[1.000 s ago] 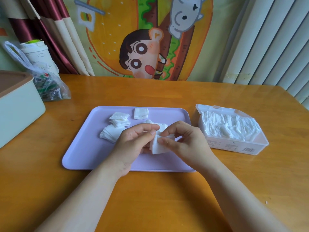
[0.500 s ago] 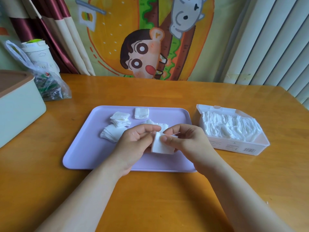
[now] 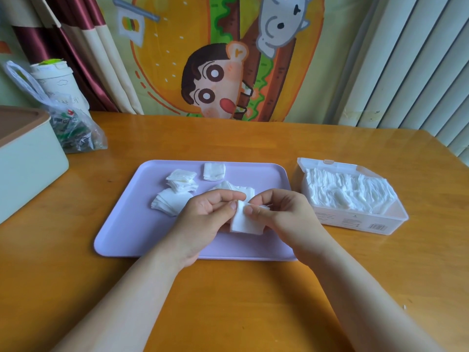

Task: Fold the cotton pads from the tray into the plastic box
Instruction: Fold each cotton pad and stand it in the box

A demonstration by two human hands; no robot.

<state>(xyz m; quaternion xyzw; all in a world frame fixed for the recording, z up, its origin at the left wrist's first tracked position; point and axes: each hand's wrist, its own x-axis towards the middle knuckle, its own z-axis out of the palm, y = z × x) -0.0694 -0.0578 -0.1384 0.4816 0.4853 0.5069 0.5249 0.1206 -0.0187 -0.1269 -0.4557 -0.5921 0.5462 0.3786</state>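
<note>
Wooden table | left hand, right hand pinch cotton pad over tray | plastic box just right

A wooden table fills the lower view. At its far left stands a pale green bin with a brown lid. Just behind it lies a clear plastic bag of green packets, touching a white paper cup. Behind the table hang a cartoon burger cloth, a maroon and cream curtain at left, and white vertical blinds at right.
</note>
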